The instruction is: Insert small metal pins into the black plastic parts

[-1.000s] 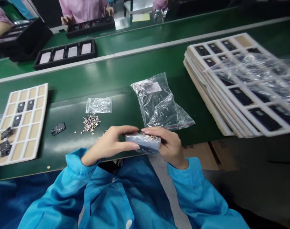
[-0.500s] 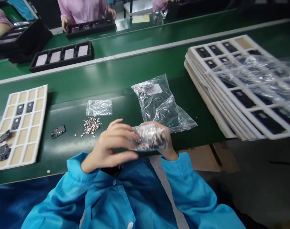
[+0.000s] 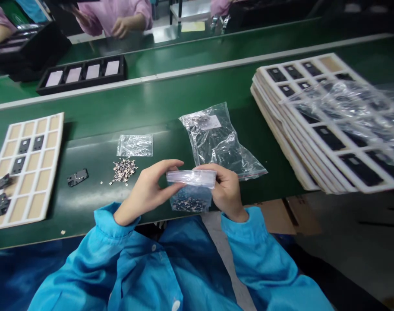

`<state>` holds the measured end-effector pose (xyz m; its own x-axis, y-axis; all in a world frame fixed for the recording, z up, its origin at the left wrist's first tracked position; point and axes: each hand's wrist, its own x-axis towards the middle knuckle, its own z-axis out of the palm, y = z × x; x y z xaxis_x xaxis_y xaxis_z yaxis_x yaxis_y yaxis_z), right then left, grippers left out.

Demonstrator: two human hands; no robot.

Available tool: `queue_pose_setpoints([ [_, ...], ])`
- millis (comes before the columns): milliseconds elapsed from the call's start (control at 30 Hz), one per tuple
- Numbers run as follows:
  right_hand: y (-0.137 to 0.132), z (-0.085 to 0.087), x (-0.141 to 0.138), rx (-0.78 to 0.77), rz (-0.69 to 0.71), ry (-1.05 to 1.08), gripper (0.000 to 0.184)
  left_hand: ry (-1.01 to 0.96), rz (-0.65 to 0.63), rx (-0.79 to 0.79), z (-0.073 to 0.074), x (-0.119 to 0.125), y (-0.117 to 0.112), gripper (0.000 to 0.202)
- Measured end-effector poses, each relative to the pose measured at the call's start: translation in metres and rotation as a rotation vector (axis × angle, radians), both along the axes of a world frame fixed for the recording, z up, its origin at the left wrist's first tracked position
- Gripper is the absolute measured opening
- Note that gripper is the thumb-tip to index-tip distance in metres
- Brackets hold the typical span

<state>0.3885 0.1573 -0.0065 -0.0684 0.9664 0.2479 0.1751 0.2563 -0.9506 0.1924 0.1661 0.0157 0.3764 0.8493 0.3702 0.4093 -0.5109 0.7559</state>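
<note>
A small clear zip bag (image 3: 190,192) of tiny metal parts hangs upright in front of me at the table's near edge. My right hand (image 3: 227,190) grips the bag's top right corner. The thumb and fingers of my left hand (image 3: 149,190) close on its top left edge. The parts lie at the bottom of the bag. A heap of similar small metal parts (image 3: 124,170) sits on the green table to the left. Behind the heap lies a small flat clear bag (image 3: 135,146). Beyond my right hand rests a larger clear bag with a label (image 3: 212,142).
At left is a white gridded tray (image 3: 35,172) with several black parts; a loose black part (image 3: 77,177) lies beside it. Stacked white trays (image 3: 287,138) under plastic stand at right. Across the table are a black tray (image 3: 83,75) and a person in pink sleeves (image 3: 135,19).
The bag has turned from lying in my right hand to hanging upright, and my left hand has taken hold of its top. Across the table, the person's black tray has been lifted away leftward.
</note>
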Motion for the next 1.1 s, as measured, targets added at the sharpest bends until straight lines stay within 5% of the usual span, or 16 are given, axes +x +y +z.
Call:
queue_pose_setpoints([
  [133,0.000,-0.003,0.001,-0.011,0.002,0.039,0.022,-0.086,-0.033,-0.119,0.007,0.002,0.000,0.007],
  [267,0.006,-0.017,0.005,-0.099,-0.005,0.130,0.051,-0.129,-0.018,0.162,0.013,0.005,-0.008,0.007],
  [400,0.010,-0.032,0.006,-0.196,0.240,0.242,0.069,-0.181,0.123,0.232,0.014,0.007,-0.012,0.011],
  [633,0.003,-0.023,-0.006,-0.210,0.276,0.230,0.052,-0.354,0.202,-0.107,0.006,0.006,0.000,0.014],
  [867,0.002,-0.005,0.000,-0.230,0.360,0.005,0.027,-0.164,0.037,-0.043,-0.001,-0.001,0.000,0.027],
  [967,0.001,0.003,0.002,-0.167,0.404,-0.040,0.028,-0.251,-0.044,-0.352,-0.006,-0.006,0.008,0.038],
  [1100,0.000,0.016,0.004,0.048,0.461,-0.102,0.019,-0.392,-0.133,-1.046,-0.022,-0.002,0.025,0.081],
])
